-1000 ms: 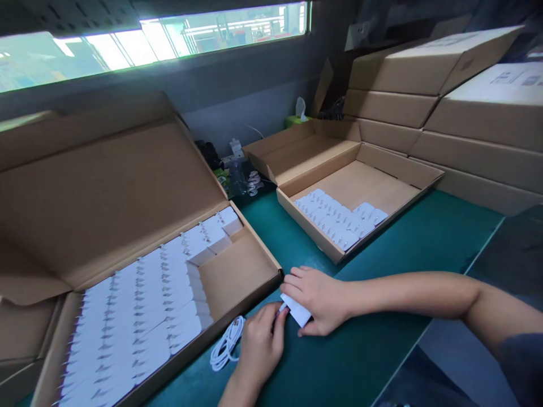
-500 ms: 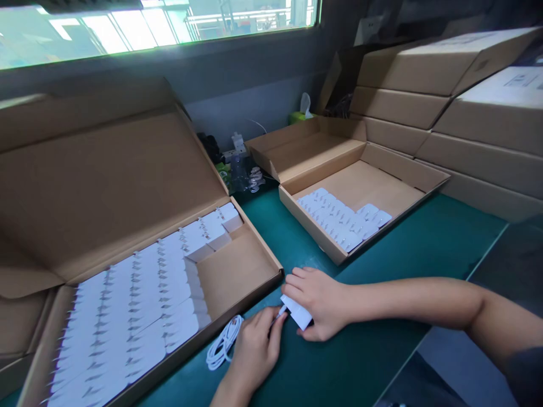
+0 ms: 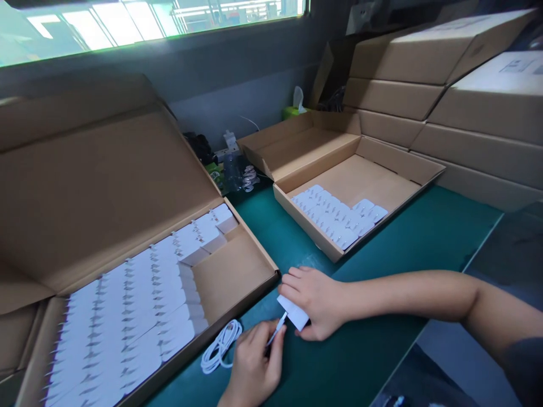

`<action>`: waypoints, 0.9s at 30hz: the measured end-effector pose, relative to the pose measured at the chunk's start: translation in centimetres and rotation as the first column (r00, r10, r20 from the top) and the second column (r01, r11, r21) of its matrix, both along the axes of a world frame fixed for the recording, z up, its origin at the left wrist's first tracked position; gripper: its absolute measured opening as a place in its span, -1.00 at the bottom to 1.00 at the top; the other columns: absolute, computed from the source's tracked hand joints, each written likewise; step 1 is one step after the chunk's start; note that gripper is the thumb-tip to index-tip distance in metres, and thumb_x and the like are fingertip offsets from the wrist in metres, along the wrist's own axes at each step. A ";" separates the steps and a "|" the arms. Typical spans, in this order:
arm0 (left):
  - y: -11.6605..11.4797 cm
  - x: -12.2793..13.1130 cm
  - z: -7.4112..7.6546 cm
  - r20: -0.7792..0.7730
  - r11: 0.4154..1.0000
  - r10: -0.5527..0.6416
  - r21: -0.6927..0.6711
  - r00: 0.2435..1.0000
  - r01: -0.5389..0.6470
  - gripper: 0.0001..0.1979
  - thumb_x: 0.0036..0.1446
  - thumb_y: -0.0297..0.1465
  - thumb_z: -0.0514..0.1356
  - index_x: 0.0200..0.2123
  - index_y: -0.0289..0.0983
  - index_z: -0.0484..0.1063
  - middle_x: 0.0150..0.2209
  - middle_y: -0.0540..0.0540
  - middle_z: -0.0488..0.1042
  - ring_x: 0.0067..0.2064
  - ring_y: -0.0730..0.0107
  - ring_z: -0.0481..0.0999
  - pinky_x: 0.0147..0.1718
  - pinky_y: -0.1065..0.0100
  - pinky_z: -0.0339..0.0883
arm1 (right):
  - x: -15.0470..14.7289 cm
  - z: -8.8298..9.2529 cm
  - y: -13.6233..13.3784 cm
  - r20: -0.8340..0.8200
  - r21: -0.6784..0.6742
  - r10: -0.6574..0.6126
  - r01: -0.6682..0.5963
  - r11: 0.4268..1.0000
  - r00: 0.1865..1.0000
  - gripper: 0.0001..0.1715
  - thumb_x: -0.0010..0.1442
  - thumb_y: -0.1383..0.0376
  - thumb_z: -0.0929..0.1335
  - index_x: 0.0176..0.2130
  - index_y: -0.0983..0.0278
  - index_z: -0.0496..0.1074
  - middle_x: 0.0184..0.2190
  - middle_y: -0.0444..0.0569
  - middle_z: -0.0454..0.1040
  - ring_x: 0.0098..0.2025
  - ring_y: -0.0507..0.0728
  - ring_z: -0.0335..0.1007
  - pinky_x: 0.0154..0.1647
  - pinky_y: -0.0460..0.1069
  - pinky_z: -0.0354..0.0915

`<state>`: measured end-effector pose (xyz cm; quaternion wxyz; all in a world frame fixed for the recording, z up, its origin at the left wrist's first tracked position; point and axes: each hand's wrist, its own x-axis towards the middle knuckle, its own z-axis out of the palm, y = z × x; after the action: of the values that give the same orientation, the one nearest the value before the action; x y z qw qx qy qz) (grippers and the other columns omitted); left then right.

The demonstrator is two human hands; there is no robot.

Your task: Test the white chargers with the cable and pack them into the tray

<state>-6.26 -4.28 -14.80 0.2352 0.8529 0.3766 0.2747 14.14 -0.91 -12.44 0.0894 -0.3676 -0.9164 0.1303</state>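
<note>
My right hand (image 3: 318, 305) is closed around a white power adapter (image 3: 293, 312) just above the green tabletop. Between the thumb and fingers of my left hand (image 3: 255, 357) is the plug end of a white charging cable (image 3: 278, 328). The plug's tip meets the near face of the adapter; whether it sits inside a port I cannot tell. The rest of the cable lies in a loose coil (image 3: 220, 347) on the table, left of my left hand.
An open cardboard box (image 3: 254, 295) on the left holds rows of white adapters (image 3: 139, 316). A second open box (image 3: 303, 223) behind my right hand holds more adapters (image 3: 339, 217). Closed cartons (image 3: 394, 96) are stacked at the back right. A power strip (image 3: 224, 151) lies by the wall.
My left hand has drawn back a little, so more of the plug shows between its fingers and the adapter. My right hand keeps hold of the adapter. The view has shifted slightly.
</note>
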 end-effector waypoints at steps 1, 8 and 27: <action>-0.1 0.1 0.1 0.004 1.000 0.004 0.017 1.000 -0.004 -0.91 0.13 -0.51 0.06 -0.33 -0.25 0.33 -0.49 -0.02 0.46 -0.48 0.41 0.47 -0.49 0.44 0.30 | 0.0 0.0 0.0 -0.004 0.002 -0.001 0.001 1.000 1.000 -0.44 -0.14 0.06 0.31 -0.21 0.37 0.23 -0.31 0.05 0.25 -0.28 0.18 0.10 -0.33 0.05 0.13; -0.4 0.2 0.5 -0.023 0.993 -0.050 0.103 0.998 0.053 -0.91 0.10 -0.54 0.07 -0.34 -0.27 0.33 -0.53 -0.02 0.42 -0.51 0.41 0.44 -0.51 0.41 0.27 | -0.1 -0.3 0.1 -0.028 0.024 -0.018 0.018 1.000 0.999 -0.49 -0.15 0.07 0.30 -0.25 0.35 0.23 -0.34 0.02 0.24 -0.31 0.15 0.08 -0.36 0.04 0.14; -0.4 1.1 0.0 -0.070 0.996 -0.088 -0.030 0.994 0.087 -0.88 0.17 -0.52 0.00 -0.27 -0.23 0.29 -0.43 -0.05 0.44 -0.43 0.36 0.45 -0.45 0.39 0.31 | -0.3 0.1 -0.2 -0.025 -0.003 -0.013 0.013 1.000 1.000 -0.50 -0.13 0.11 0.30 -0.23 0.38 0.23 -0.31 0.06 0.23 -0.28 0.17 0.07 -0.32 0.05 0.12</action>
<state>-5.16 -4.73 -14.76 0.2447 0.8746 0.3507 0.2283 13.89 -1.10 -12.35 0.1012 -0.3721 -0.9126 0.1358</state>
